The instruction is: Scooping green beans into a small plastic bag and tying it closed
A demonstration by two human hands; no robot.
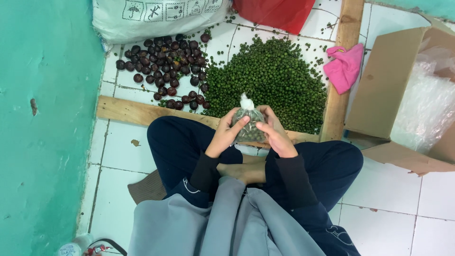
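A small clear plastic bag [250,124] filled with little green round fruits, its top twisted into a white tuft, is held upright between both hands above my crossed legs. My left hand [226,135] grips its left side and my right hand [275,134] wraps its right side. Just beyond lies a big heap of loose green fruits [272,80] on the white tiled floor.
A pile of dark brown round fruits [168,66] lies left of the green heap. Wooden planks [137,112] border the heaps. A white sack [151,16], red bag [279,13], pink cloth [343,66] and an open cardboard box [393,85] with clear plastic surround them. A teal wall [42,118] rises at left.
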